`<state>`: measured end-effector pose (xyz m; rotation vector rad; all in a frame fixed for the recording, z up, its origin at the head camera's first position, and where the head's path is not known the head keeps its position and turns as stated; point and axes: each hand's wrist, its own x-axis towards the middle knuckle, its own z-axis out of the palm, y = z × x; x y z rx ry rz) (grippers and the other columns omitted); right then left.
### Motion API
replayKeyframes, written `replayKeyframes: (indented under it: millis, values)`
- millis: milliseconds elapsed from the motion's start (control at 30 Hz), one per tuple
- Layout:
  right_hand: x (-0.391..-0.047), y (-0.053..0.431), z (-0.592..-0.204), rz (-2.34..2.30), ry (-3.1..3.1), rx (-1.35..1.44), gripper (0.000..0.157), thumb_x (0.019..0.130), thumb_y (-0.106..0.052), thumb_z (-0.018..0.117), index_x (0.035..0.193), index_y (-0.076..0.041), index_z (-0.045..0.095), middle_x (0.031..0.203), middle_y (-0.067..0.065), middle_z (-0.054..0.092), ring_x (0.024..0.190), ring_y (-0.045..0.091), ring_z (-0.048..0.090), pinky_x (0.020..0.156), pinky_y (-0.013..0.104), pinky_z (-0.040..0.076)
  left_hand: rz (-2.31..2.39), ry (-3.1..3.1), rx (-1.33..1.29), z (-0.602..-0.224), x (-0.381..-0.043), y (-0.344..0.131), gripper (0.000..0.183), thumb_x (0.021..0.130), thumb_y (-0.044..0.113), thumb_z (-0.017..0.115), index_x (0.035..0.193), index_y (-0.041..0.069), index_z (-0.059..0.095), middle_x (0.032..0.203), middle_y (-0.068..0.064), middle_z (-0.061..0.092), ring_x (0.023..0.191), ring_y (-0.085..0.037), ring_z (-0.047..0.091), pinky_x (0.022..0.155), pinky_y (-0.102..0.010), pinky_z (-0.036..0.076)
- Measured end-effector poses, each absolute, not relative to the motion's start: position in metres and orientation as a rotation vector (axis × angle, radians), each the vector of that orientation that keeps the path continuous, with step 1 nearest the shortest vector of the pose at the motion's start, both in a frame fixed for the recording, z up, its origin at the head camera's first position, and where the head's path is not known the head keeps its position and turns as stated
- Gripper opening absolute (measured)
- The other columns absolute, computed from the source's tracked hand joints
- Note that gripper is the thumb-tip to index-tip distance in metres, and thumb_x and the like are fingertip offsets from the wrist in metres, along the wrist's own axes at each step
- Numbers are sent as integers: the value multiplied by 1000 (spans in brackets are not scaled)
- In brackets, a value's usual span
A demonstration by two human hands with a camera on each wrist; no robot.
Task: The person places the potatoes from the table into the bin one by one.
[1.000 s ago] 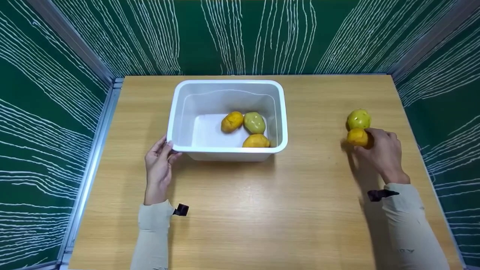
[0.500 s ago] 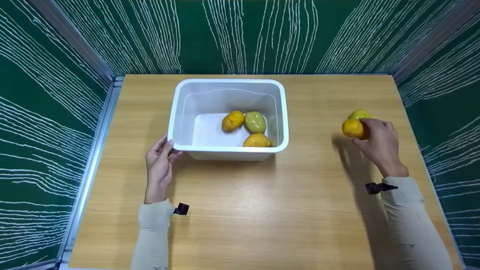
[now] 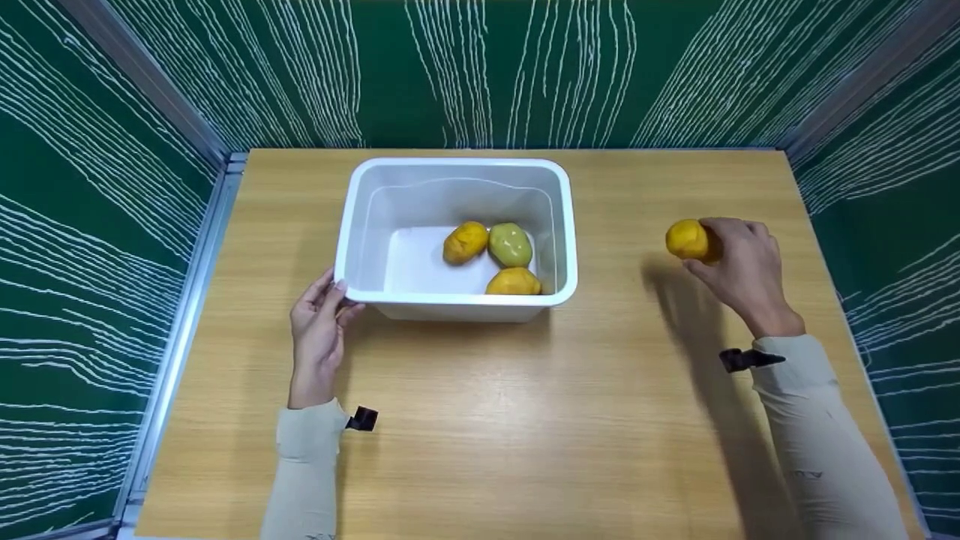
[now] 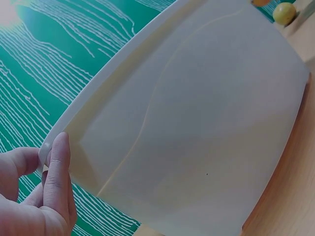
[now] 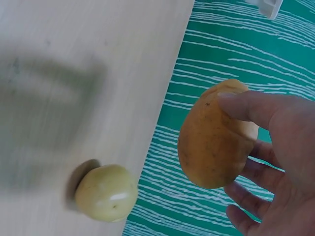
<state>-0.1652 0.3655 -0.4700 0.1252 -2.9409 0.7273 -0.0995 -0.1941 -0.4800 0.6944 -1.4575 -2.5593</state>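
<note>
My right hand (image 3: 742, 266) grips a yellow-orange potato (image 3: 686, 238) above the right side of the table. The right wrist view shows the thumb on one side of this potato (image 5: 211, 140) and fingers behind it. A round, greenish-yellow potato-like piece (image 5: 107, 193) rests on the table below; in the head view the right hand hides it. My left hand (image 3: 319, 334) pinches the rim of a white plastic bin (image 3: 450, 299) at its near left corner. Inside the bin lie a yellow potato (image 3: 465, 242), a green one (image 3: 510, 244) and another yellow one (image 3: 514, 281).
The bin stands on a wooden table (image 3: 480, 420), left of the middle toward the back. Green panels (image 3: 495, 75) with white streaks rise at the back and both sides. A metal rail (image 3: 187, 322) runs along the left edge.
My right hand has lifted the yellow-orange potato off the table and carried it left and toward the back, across the greenish piece. The left hand and bin stay in place.
</note>
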Motion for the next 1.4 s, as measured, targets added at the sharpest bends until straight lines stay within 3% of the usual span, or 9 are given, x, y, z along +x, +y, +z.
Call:
replayKeyframes:
  millis: [467, 1133, 1400]
  values:
    - [-180, 343, -453, 699, -2904, 231, 58, 86, -7, 88, 136, 4, 62, 136, 29, 63, 124, 48, 46, 109, 68, 39, -2556, -1471, 665, -481, -98, -195, 47, 107, -8, 51, 153, -13, 42, 117, -14, 61, 78, -15, 70, 68, -17, 68]
    - [-197, 314, -436, 699, -2888, 361, 58, 86, -7, 89, 136, 3, 63, 137, 26, 63, 125, 46, 46, 103, 63, 42, -2543, -1492, 688, -482, -98, -195, 47, 107, -6, 53, 153, -10, 43, 120, -15, 60, 79, -15, 70, 71, -19, 69]
    - [-203, 303, -431, 663, -2894, 412, 59, 85, -8, 90, 137, 3, 63, 137, 25, 64, 126, 46, 48, 108, 64, 42, -2546, -1475, 666, -481, -99, -194, 46, 107, -8, 52, 151, -13, 44, 114, -13, 61, 77, -14, 69, 66, -18, 68]
